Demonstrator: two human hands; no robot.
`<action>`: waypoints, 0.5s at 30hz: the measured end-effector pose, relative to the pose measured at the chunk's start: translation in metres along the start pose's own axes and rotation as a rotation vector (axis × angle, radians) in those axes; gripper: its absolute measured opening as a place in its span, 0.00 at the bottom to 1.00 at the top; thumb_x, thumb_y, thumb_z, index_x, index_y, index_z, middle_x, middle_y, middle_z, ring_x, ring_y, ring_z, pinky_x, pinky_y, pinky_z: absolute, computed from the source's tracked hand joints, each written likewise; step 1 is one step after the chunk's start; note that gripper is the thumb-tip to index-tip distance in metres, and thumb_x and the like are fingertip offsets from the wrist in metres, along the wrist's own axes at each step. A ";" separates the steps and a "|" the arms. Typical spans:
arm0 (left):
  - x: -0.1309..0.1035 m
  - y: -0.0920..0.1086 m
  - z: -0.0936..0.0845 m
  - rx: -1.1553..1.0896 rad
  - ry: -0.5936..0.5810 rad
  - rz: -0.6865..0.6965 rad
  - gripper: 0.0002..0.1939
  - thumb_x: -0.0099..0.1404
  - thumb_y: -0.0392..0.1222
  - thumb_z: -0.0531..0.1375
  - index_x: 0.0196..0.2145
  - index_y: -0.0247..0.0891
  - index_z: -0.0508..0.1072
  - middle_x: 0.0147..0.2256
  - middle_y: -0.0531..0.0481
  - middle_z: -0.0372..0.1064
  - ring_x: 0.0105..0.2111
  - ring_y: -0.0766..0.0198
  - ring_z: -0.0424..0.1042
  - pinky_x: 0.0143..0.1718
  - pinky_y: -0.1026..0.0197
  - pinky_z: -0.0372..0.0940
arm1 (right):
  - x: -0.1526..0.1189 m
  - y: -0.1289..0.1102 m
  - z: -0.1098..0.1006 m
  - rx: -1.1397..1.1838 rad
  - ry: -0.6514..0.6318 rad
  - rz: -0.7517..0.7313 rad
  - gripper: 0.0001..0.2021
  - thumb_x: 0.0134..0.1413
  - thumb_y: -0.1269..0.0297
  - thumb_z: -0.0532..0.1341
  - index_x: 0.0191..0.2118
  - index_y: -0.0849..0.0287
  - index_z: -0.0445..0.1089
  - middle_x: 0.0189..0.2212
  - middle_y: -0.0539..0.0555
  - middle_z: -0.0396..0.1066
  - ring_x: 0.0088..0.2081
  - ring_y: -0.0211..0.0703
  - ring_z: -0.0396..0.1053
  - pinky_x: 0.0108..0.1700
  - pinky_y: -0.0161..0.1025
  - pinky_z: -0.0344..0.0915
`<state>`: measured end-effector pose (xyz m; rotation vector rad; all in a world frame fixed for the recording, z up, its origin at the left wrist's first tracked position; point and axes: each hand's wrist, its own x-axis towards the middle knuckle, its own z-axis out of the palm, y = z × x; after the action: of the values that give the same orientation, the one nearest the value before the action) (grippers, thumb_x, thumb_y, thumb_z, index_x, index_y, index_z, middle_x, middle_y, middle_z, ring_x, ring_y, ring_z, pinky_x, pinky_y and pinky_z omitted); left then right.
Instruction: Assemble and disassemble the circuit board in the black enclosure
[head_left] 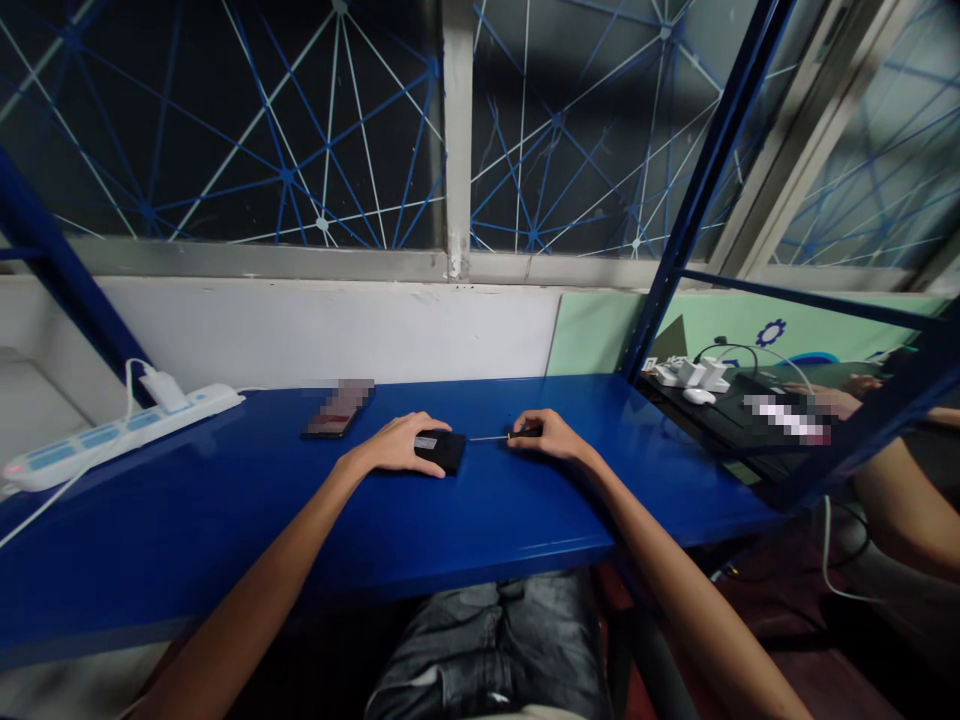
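Observation:
On the blue table, a flat black box-shaped device point(447, 453) with a small pale label lies under my left hand point(401, 443). My left fingers and thumb close around its left end and hold it against the tabletop. To its right, my right hand point(546, 435) grips the dark handle of a screwdriver point(489, 438). The thin metal shaft points left, and its tip is at or very near the device's right edge; I cannot tell whether it touches. Part of the handle is hidden by my fingers.
A phone point(341, 408) lies beyond my left forearm. The white power strip point(127, 440) with a plugged-in charger sits at the left. Blue frame posts point(697, 190) rise at both sides. On the right, another person's arm point(900, 490) is beside chargers point(694, 373) and cables.

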<state>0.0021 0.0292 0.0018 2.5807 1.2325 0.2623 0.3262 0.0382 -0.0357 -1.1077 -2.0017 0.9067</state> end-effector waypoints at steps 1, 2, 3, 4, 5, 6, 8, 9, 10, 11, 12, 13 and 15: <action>0.001 0.003 0.002 -0.001 0.004 0.013 0.39 0.50 0.68 0.64 0.57 0.51 0.67 0.51 0.43 0.65 0.49 0.46 0.66 0.46 0.54 0.60 | 0.000 0.000 -0.001 0.020 -0.012 0.010 0.18 0.40 0.53 0.70 0.33 0.61 0.70 0.28 0.53 0.74 0.27 0.37 0.66 0.29 0.32 0.60; 0.003 0.007 0.004 0.001 0.010 0.023 0.40 0.50 0.68 0.64 0.57 0.51 0.67 0.50 0.44 0.65 0.49 0.46 0.66 0.46 0.54 0.60 | 0.000 0.000 -0.001 0.037 -0.023 0.028 0.19 0.38 0.55 0.70 0.34 0.61 0.68 0.28 0.52 0.74 0.25 0.36 0.65 0.27 0.32 0.59; 0.004 0.010 0.006 0.003 0.018 0.031 0.39 0.50 0.68 0.64 0.57 0.51 0.68 0.50 0.44 0.65 0.48 0.46 0.66 0.45 0.55 0.60 | -0.001 0.000 -0.002 0.056 -0.037 0.052 0.19 0.37 0.55 0.71 0.34 0.61 0.67 0.26 0.51 0.74 0.22 0.34 0.64 0.25 0.31 0.58; 0.005 0.013 0.008 0.004 0.027 0.038 0.39 0.50 0.68 0.64 0.57 0.51 0.68 0.50 0.44 0.65 0.48 0.46 0.66 0.45 0.55 0.60 | -0.001 -0.001 -0.002 0.077 -0.050 0.077 0.19 0.37 0.55 0.71 0.33 0.61 0.66 0.25 0.50 0.72 0.20 0.32 0.61 0.22 0.30 0.56; 0.006 0.016 0.010 0.006 0.042 0.039 0.39 0.49 0.69 0.64 0.56 0.51 0.69 0.49 0.44 0.65 0.48 0.46 0.66 0.44 0.55 0.60 | -0.002 -0.002 -0.003 0.100 -0.061 0.098 0.19 0.37 0.55 0.70 0.32 0.60 0.66 0.23 0.49 0.71 0.18 0.31 0.59 0.21 0.30 0.54; 0.007 0.018 0.011 0.009 0.054 0.039 0.39 0.49 0.69 0.64 0.56 0.50 0.69 0.50 0.44 0.65 0.48 0.46 0.66 0.45 0.55 0.60 | -0.002 -0.003 -0.003 0.122 -0.071 0.109 0.19 0.38 0.54 0.70 0.32 0.61 0.66 0.22 0.48 0.70 0.17 0.30 0.57 0.19 0.30 0.53; 0.008 0.020 0.013 0.023 0.067 0.033 0.39 0.49 0.70 0.63 0.55 0.50 0.69 0.50 0.44 0.65 0.48 0.46 0.66 0.46 0.54 0.60 | -0.003 -0.006 -0.004 0.150 -0.078 0.108 0.19 0.39 0.53 0.70 0.30 0.61 0.66 0.20 0.48 0.68 0.16 0.31 0.57 0.19 0.30 0.54; 0.008 0.020 0.013 0.032 0.062 0.027 0.40 0.49 0.70 0.63 0.55 0.50 0.69 0.50 0.44 0.65 0.48 0.46 0.65 0.46 0.54 0.59 | -0.003 -0.007 -0.004 0.150 -0.077 0.101 0.19 0.39 0.52 0.70 0.29 0.62 0.67 0.20 0.48 0.68 0.17 0.31 0.58 0.19 0.31 0.54; 0.007 0.020 0.013 0.041 0.055 0.019 0.40 0.49 0.71 0.62 0.56 0.50 0.69 0.51 0.44 0.65 0.49 0.46 0.65 0.46 0.53 0.59 | -0.003 -0.008 -0.005 0.140 -0.073 0.094 0.19 0.40 0.51 0.69 0.29 0.62 0.69 0.19 0.49 0.68 0.17 0.31 0.58 0.19 0.31 0.54; 0.007 0.019 0.013 0.049 0.046 0.010 0.41 0.49 0.72 0.62 0.56 0.50 0.68 0.51 0.44 0.64 0.49 0.46 0.65 0.46 0.53 0.60 | -0.003 -0.008 -0.006 0.122 -0.069 0.089 0.20 0.41 0.49 0.69 0.29 0.63 0.70 0.19 0.49 0.68 0.17 0.31 0.57 0.19 0.31 0.53; 0.007 0.019 0.013 0.055 0.039 0.004 0.41 0.49 0.72 0.61 0.56 0.50 0.68 0.51 0.44 0.64 0.49 0.46 0.65 0.45 0.53 0.60 | -0.003 -0.007 -0.006 0.097 -0.063 0.083 0.21 0.42 0.48 0.68 0.30 0.64 0.72 0.19 0.49 0.67 0.17 0.31 0.57 0.19 0.32 0.53; 0.007 0.018 0.013 0.057 0.034 0.000 0.41 0.49 0.73 0.61 0.57 0.50 0.67 0.52 0.44 0.64 0.49 0.46 0.65 0.45 0.54 0.60 | -0.003 -0.006 -0.006 0.067 -0.055 0.074 0.21 0.44 0.46 0.67 0.29 0.64 0.73 0.19 0.49 0.66 0.17 0.31 0.56 0.19 0.32 0.52; 0.007 0.019 0.014 0.058 0.037 0.001 0.42 0.49 0.73 0.61 0.57 0.50 0.67 0.51 0.44 0.64 0.49 0.46 0.65 0.45 0.54 0.60 | -0.002 -0.003 -0.006 -0.003 -0.028 0.045 0.23 0.48 0.44 0.63 0.27 0.64 0.73 0.17 0.48 0.63 0.18 0.31 0.54 0.20 0.32 0.49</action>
<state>0.0237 0.0212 -0.0050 2.6372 1.2699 0.2793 0.3308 0.0363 -0.0303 -1.1516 -2.0085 0.9481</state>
